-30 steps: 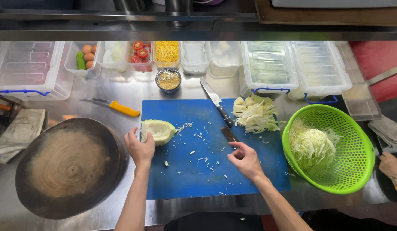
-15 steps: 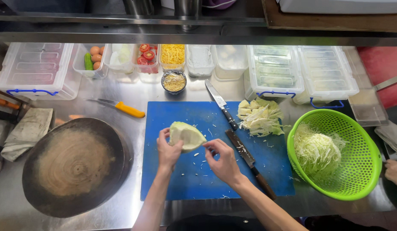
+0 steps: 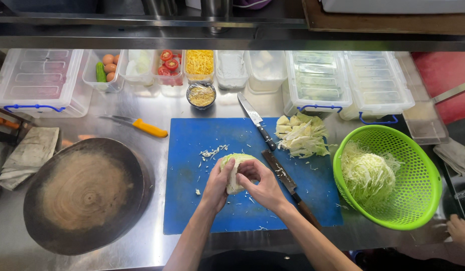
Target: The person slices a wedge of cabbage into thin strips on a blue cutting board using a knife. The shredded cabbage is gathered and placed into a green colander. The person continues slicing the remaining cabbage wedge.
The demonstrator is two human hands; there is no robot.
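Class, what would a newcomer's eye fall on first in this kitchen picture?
First the bright blue cutting board at the centre, where the left hand and right hand hold a cabbage piece. Next, the lime-green colander of shredded cabbage on the right, and the round wooden block on the left.

Both hands, left hand (image 3: 218, 184) and right hand (image 3: 261, 183), clasp a pale cabbage wedge (image 3: 234, 170) over the blue cutting board (image 3: 192, 200), with a cleaver (image 3: 283, 179) just right of them and a green colander (image 3: 418, 165) of shredded cabbage beyond.
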